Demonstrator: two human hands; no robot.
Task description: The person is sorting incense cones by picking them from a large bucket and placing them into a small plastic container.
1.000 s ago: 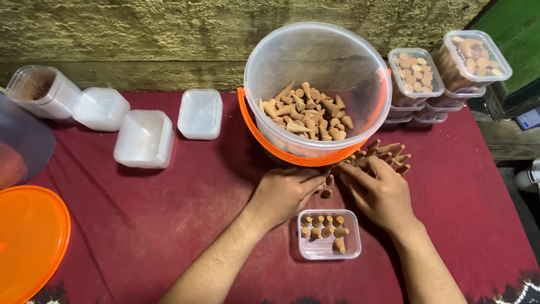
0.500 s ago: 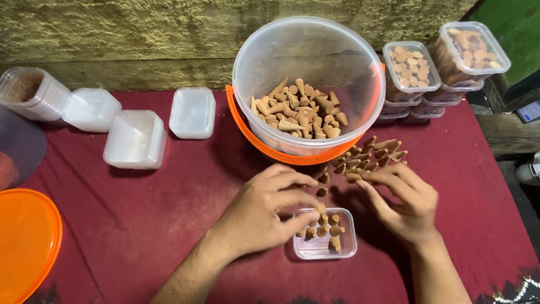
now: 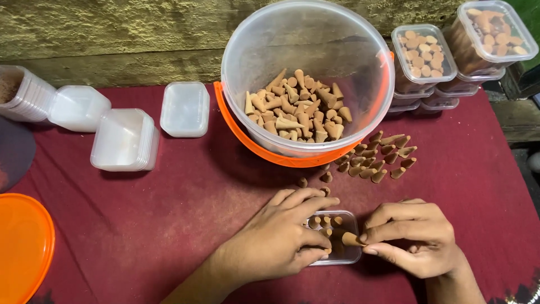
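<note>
**A:** ok so what's each hand doing here?

**B:** The right hand [image 3: 413,236] has its fingers pinched shut on one brown cone [image 3: 351,240], tip pointing left, right at the edge of the small clear tray [image 3: 347,259]. The left hand [image 3: 281,239] lies over the tray's left side, fingers curled down on it, steadying it. Can't tell if it's pinching a cone of its own.

**A:** and the tray?

**B:** It sits on the red worktop [image 3: 169,214] between the two hands, a few cones already standing in it. A loose pile of cones [image 3: 377,155] lies just behind, touching the big clear bucket [image 3: 253,67] with the orange rim, which holds plenty more.

**A:** anything else around?

**B:** Stacked empty trays [image 3: 121,138] to the left, filled lidded boxes [image 3: 422,53] at back right, an orange lid [image 3: 22,242] at the left edge.
</note>
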